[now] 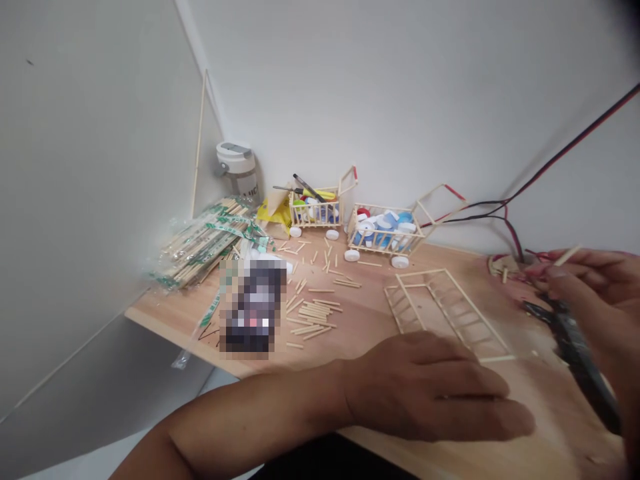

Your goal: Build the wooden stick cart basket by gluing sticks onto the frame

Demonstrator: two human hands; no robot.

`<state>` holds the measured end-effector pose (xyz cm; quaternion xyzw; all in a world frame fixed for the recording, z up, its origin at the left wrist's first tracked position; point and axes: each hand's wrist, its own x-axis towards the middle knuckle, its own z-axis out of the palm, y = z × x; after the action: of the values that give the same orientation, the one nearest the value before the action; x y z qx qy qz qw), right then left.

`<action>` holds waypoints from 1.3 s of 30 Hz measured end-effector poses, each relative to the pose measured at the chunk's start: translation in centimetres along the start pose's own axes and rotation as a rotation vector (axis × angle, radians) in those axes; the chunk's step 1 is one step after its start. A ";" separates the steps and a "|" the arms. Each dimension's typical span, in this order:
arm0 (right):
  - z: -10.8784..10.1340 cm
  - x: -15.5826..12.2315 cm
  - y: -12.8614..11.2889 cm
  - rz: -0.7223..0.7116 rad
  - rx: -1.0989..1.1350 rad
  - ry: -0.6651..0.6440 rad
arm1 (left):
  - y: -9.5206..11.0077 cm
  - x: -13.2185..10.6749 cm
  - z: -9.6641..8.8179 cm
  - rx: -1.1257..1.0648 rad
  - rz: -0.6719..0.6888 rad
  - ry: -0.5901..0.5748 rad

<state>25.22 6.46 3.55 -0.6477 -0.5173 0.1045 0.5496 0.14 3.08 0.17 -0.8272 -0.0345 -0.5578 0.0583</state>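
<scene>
The right hand [597, 293] pinches a small stick [567, 255] between its thumb and finger, with one end poking up and out to the right. A dark tool [583, 360] is at the same hand, but it is too blurry to name. The left hand [435, 387] is flat over the table [537, 400], with its palm down and its fingers out long and close together. I cannot tell if they hold anything underneath. The wooden frame [473, 309] lies on the table just past the left hand, which hides part of its near side. Its long way runs slanting, from the back left to the front right. The left hand is the nearer one. From the stick, the frame is off to the left, and the two are apart. Behind the frame is a little cart [385, 243] full of caps [384, 227].
</scene>
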 end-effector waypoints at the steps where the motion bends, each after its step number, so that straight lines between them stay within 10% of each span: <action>1: -0.1 0.1 0.4 0.003 0.046 -0.017 | -0.1 0.0 -0.1 -0.015 -0.050 -0.010; 17: -0.1 -1.4 -2.8 0.123 0.011 -0.099 | -0.5 1.6 -2.0 -0.298 -0.852 0.103; 39: 1.7 -2.4 -4.2 0.028 0.207 -0.154 | -1.3 1.5 -2.1 -0.297 -0.923 0.000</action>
<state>20.64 4.96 5.30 -0.5846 -0.5353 0.2146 0.5706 -1.37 4.05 2.39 -0.7250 -0.3177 -0.5243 -0.3139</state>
